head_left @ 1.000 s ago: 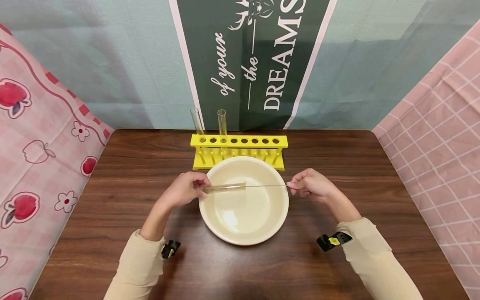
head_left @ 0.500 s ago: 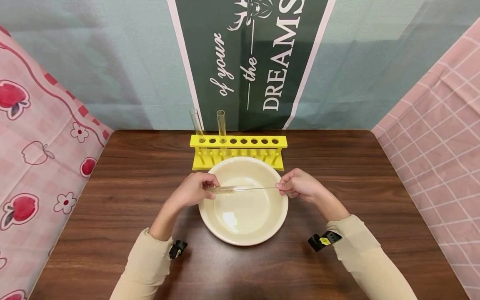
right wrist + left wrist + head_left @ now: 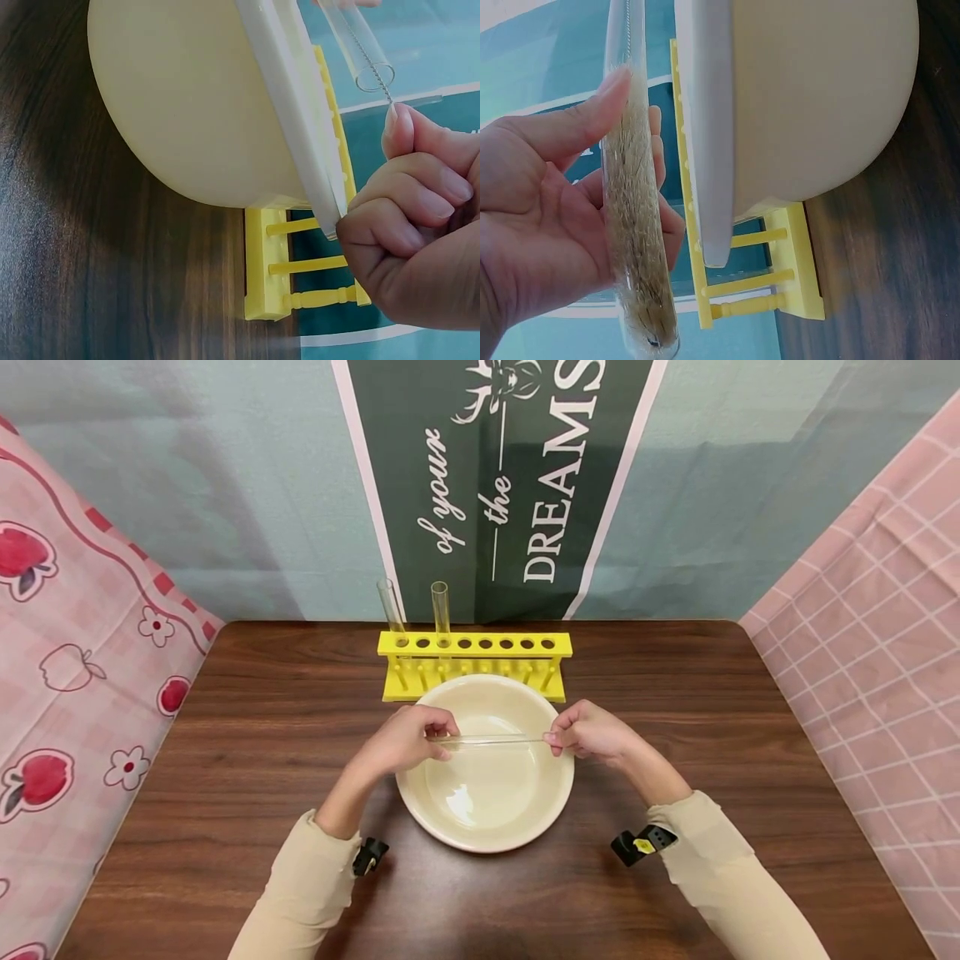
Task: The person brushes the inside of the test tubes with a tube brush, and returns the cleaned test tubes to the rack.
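My left hand [image 3: 411, 739] grips a clear glass test tube [image 3: 626, 45] held sideways over the cream basin [image 3: 480, 835]. In the left wrist view a test tube brush [image 3: 637, 217] fills the closed end, its tan bristles deep inside the glass. My right hand [image 3: 592, 732] pinches the brush's twisted wire [image 3: 388, 96] just outside the tube's open mouth, as the right wrist view shows. Both hands are above the basin's rim, the left at its left side and the right at its right side.
Behind the basin stands a yellow test tube rack [image 3: 474, 645], with two more glass test tubes in its holes, one leaning [image 3: 392, 610] and one straighter [image 3: 441, 610]. All rest on a dark wood table [image 3: 285, 693]. Patterned cloths surround the table.
The brush has gone deeper into the test tube, leaving little wire exposed. My right hand has moved left and my left hand right, so they are closer together.
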Available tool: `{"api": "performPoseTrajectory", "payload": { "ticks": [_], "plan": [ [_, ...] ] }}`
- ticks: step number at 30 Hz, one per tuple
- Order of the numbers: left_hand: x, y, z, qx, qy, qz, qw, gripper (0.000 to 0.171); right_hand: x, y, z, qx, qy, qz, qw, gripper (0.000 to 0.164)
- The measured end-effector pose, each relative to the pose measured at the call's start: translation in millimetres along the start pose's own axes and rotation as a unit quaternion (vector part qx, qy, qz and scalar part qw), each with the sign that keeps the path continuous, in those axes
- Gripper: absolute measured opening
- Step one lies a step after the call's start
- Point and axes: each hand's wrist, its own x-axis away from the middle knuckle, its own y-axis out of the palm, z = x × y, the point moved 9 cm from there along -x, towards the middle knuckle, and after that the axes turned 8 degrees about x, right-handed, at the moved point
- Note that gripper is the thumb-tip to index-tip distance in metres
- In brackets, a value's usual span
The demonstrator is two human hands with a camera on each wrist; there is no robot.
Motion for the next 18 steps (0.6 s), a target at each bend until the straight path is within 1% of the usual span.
{"api": "performPoseTrajectory", "payload": {
  "ticks": [4,7,12,15,18],
  "plan": [
    [-0.5,1.3,1.5,0.001,-0.002,-0.002,1.0,0.018,0,1,-2,0.036,-0.005,0.002,0.999,0.022],
    [-0.7,2.2,3.0,0.005,-0.003,-0.004,1.0,0.017,0,2,-5,0.064,-0.019,0.004,0.998,0.022],
    [-1.3,2.3,3.7,0.005,-0.008,-0.012,0.9999,0.016,1,3,-12,0.116,-0.067,0.006,0.991,0.02],
    [-2.0,0.5,1.9,0.004,-0.007,-0.018,0.9998,0.015,2,6,-17,0.164,-0.102,0.008,0.981,0.021],
    [-3.5,-1.5,-1.2,0.009,-0.006,-0.029,0.9995,0.015,4,9,-24,0.221,-0.129,0.016,0.967,0.022]
  ]
}}
